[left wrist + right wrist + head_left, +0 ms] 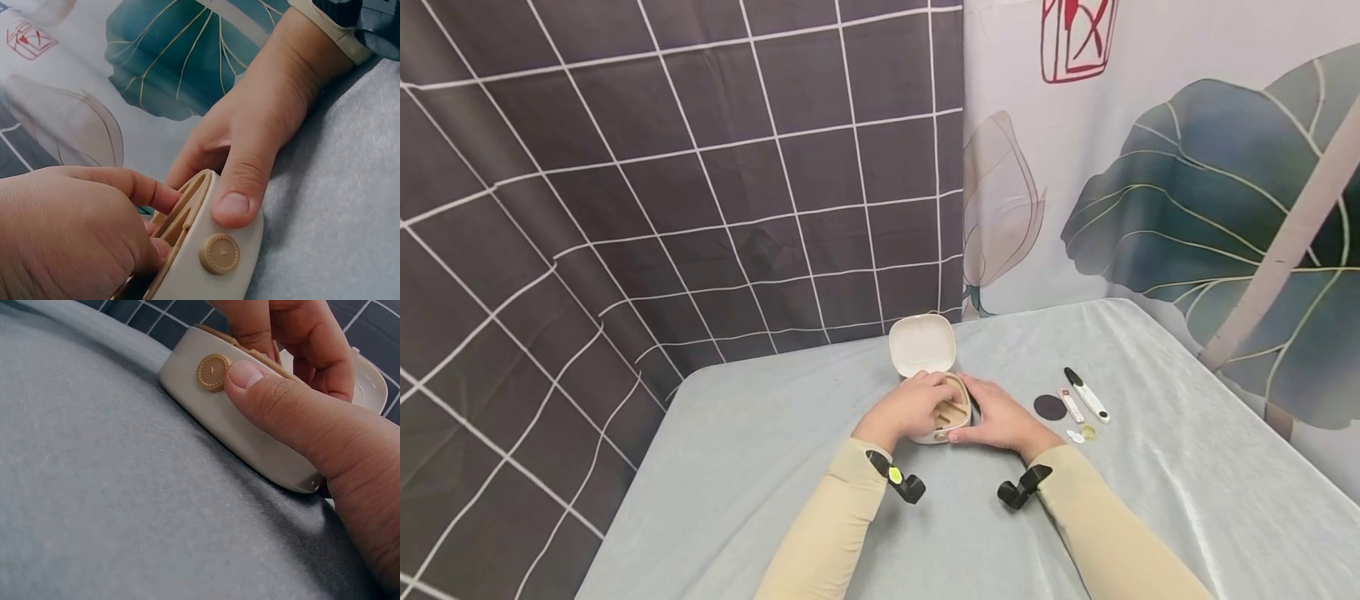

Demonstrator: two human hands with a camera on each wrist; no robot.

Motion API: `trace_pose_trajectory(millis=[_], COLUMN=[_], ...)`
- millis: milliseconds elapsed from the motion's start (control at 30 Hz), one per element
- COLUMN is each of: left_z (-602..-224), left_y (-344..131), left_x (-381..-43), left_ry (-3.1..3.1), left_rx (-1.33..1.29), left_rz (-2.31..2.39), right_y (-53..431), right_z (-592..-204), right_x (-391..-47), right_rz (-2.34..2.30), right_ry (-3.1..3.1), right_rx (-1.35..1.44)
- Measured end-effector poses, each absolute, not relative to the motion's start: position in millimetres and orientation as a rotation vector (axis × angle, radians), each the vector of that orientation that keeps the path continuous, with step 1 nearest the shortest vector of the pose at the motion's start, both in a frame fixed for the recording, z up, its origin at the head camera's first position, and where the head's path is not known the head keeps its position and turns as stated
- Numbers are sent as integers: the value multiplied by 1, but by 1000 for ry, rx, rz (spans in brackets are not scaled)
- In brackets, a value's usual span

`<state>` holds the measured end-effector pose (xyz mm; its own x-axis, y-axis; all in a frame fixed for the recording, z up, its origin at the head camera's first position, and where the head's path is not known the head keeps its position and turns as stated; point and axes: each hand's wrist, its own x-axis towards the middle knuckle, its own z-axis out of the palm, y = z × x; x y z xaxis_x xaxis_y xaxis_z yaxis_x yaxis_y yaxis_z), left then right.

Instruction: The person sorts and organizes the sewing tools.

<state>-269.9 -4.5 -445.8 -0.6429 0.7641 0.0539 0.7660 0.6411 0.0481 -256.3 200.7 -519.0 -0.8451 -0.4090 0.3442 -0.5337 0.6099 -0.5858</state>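
A white case [250, 428] with rounded corners rests on the bed-like surface, its lid [922, 343] raised behind it. A tan button-shaped catch [220, 254] is on the front. Inside is a tan insert [951, 413] with divided slots. My left hand [913, 407] reaches in from the left, its curled fingers and thumb gripping the insert; some fingertips are hidden inside. My right hand [997, 415] holds the case from the right, thumb on the front wall beside the catch and fingers behind the far side.
To the right lie a dark round disc [1049, 407], a nail clipper [1071, 405], a slim black-and-white tool [1086, 395], a small white piece [1076, 437] and a yellowish round piece [1088, 432]. A dark grid curtain [760, 208] hangs behind the cloth-covered surface [760, 450].
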Motion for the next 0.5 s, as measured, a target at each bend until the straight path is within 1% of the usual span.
trace_pose_trajectory(millis=[500], left_z=[-454], left_y=[-10], left_x=[-271], left_ry=[-2786], left_rx=[-1300], left_rz=[-231], right_y=[201], right_z=[-517], right_x=[-254], right_rz=[1055], right_ry=[-2665], right_rx=[778])
